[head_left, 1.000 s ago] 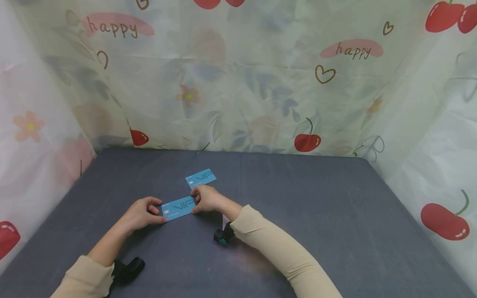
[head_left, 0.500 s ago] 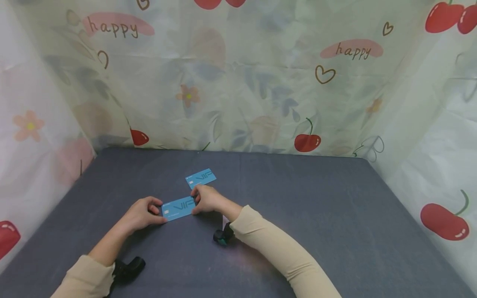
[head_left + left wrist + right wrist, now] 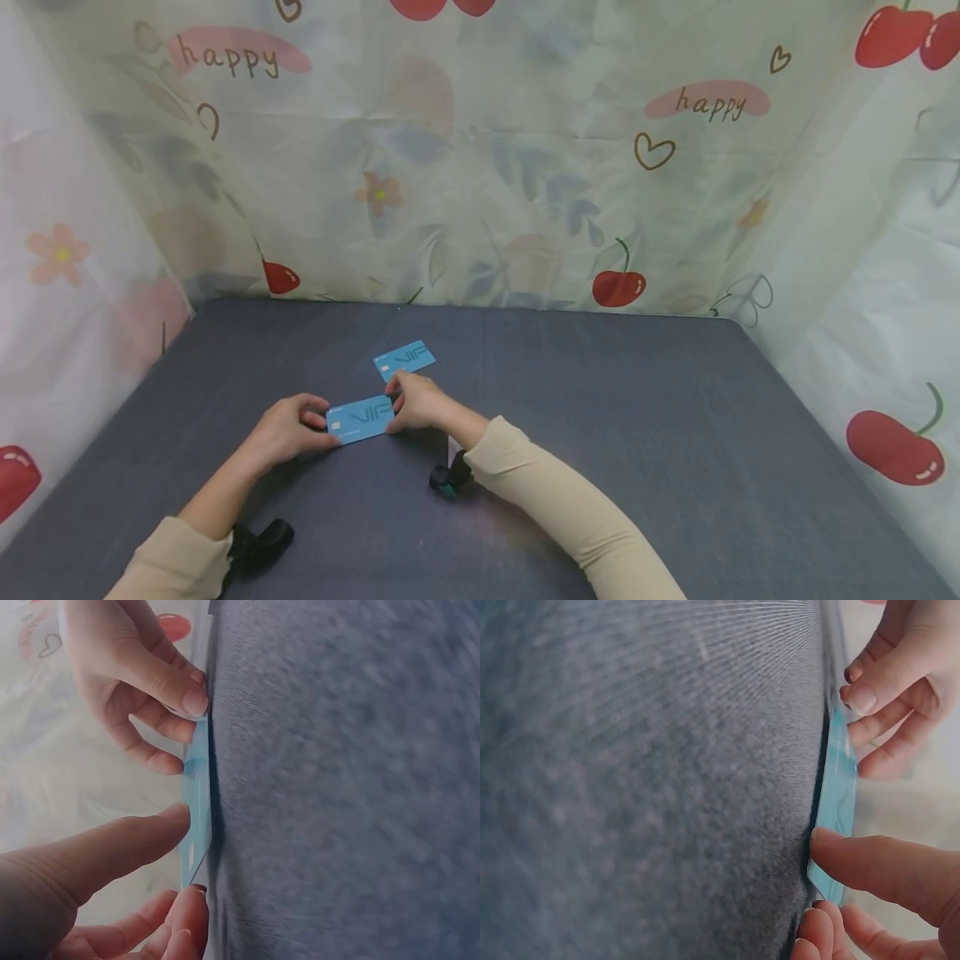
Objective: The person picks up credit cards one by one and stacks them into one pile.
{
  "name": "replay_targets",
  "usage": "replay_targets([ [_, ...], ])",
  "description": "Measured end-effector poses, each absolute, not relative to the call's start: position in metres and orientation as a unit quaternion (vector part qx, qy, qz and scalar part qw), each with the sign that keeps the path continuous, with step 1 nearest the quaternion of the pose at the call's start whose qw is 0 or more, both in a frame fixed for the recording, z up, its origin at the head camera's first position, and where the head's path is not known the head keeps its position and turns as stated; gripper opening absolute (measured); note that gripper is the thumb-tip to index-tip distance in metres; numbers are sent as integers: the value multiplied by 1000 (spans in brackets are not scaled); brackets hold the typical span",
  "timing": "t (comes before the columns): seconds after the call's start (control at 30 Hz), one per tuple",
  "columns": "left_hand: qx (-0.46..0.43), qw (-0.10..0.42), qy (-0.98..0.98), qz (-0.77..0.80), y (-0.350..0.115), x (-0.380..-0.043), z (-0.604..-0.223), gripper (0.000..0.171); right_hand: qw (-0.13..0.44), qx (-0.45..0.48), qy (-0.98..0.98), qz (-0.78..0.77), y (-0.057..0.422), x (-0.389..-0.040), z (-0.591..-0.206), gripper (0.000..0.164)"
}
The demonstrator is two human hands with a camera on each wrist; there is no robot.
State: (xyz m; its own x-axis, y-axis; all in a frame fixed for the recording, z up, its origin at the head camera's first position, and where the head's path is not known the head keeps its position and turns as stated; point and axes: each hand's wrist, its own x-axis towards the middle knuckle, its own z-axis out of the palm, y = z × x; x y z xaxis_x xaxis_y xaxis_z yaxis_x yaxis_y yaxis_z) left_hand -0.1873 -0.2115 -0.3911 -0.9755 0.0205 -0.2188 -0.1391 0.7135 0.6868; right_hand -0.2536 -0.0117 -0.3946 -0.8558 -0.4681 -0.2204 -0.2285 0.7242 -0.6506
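A blue VIP card [image 3: 360,419] lies level between the two hands, close to the dark cloth; whether it touches the cloth I cannot tell. My left hand [image 3: 288,429] grips its left end, thumb at the near corner and fingers at the far side. On the right end, my right hand [image 3: 420,402] holds the card the same way. Both wrist views show the card [image 3: 196,802] edge-on, with thumbs and fingertips at its ends. A second blue VIP card [image 3: 405,357] lies just behind, its near edge partly covered by the right fingers.
A dark grey cloth [image 3: 600,417] covers the table. Behind and at both sides hangs a pale curtain [image 3: 480,167] printed with cherries and flowers. Black wrist-worn devices [image 3: 262,543] sit under both forearms, low over the table.
Almost nothing differs. The left hand and the held card have shifted very slightly to the right; the second card stays in place.
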Motion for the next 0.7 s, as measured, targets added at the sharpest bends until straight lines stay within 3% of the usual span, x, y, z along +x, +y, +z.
replay_targets([
  [0.7,1,81,898,432,-193,-184,-375,65,176,-176,887,-390,17,-249,-377,56],
])
